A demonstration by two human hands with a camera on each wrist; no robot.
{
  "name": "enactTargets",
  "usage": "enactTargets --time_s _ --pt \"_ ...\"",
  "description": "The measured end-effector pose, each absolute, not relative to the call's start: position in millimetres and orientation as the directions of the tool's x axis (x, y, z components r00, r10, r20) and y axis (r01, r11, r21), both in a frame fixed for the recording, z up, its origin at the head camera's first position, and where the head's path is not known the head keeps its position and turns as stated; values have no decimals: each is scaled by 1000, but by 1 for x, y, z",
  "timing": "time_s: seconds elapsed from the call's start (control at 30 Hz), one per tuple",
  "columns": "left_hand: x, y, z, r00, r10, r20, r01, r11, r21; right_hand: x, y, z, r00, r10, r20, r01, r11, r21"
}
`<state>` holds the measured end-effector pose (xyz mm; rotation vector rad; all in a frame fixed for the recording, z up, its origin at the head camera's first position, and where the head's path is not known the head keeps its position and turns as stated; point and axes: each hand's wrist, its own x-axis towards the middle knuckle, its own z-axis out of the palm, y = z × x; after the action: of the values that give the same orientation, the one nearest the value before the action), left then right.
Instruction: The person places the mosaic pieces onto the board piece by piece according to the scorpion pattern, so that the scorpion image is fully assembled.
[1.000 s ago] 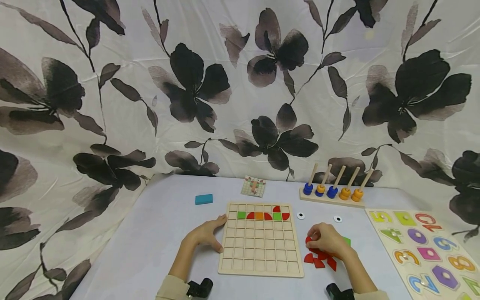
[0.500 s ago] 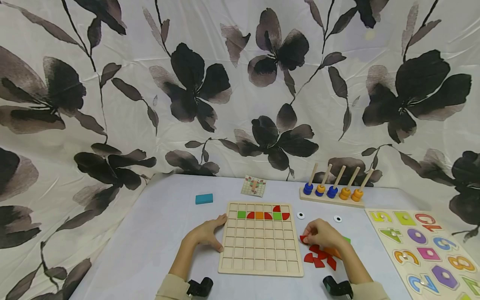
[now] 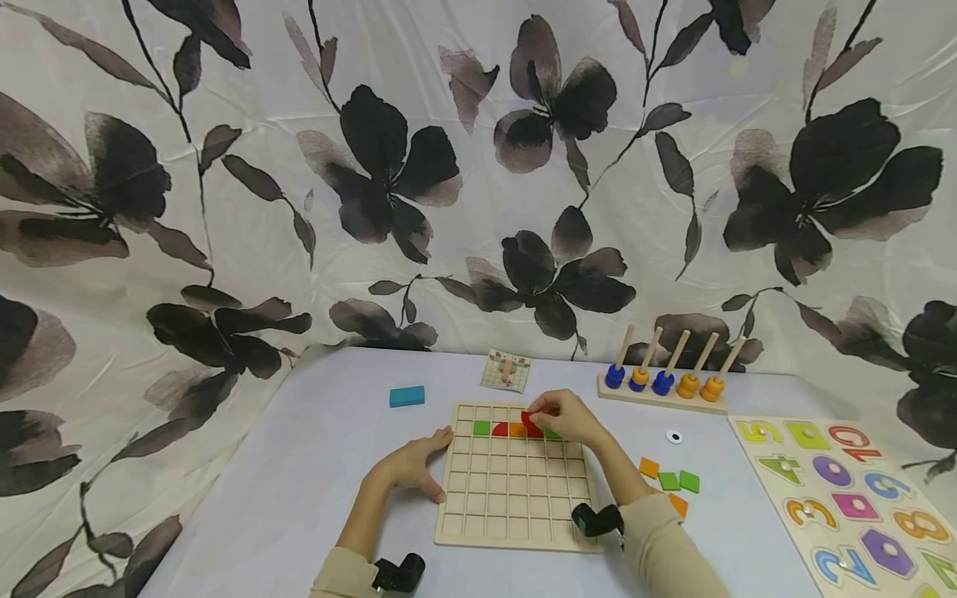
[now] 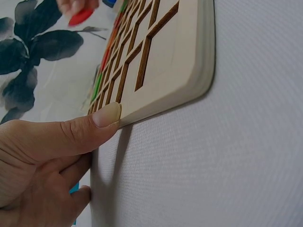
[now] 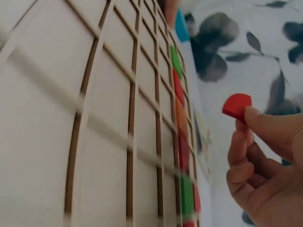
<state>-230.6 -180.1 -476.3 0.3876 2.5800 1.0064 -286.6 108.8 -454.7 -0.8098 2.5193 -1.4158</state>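
My right hand (image 3: 568, 417) pinches a red quarter-circle tile (image 5: 238, 105) between thumb and fingers, raised above the top rows of a wooden grid board (image 3: 516, 517). Along the board's second row lie a green square tile (image 3: 482, 428), a red tile (image 3: 501, 428), an orange tile (image 3: 517, 430) and more tiles partly hidden by the right hand. At the board's left edge rests my left hand (image 3: 409, 465), thumb and index finger spread apart. The left wrist view shows its thumb (image 4: 102, 120) touching the board's side.
Loose green tiles (image 3: 679, 481) and orange tiles (image 3: 649, 468) lie right of the board, partly behind the right sleeve. Further back are a blue block (image 3: 407, 397), a pattern card (image 3: 505, 370), a peg stacker (image 3: 665, 396) and a white disc (image 3: 674, 436). A number puzzle (image 3: 815, 490) lies at right.
My right hand has carried the red quarter-circle tile from the loose pile up and left, over the board's upper rows. The left hand has stayed at the board's edge.
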Motion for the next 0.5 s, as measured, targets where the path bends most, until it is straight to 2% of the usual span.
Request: enactTargets --time_s 0.23,0.5 --pt "-233 -183 -478 -898 386 -209 146 712 687 -307 52 -461 -835 -517 187 -421 383 -822" --pt "-233 -183 -477 -897 383 -220 129 704 699 -314 10 -466 -844 -515 148 -405 432 -806"
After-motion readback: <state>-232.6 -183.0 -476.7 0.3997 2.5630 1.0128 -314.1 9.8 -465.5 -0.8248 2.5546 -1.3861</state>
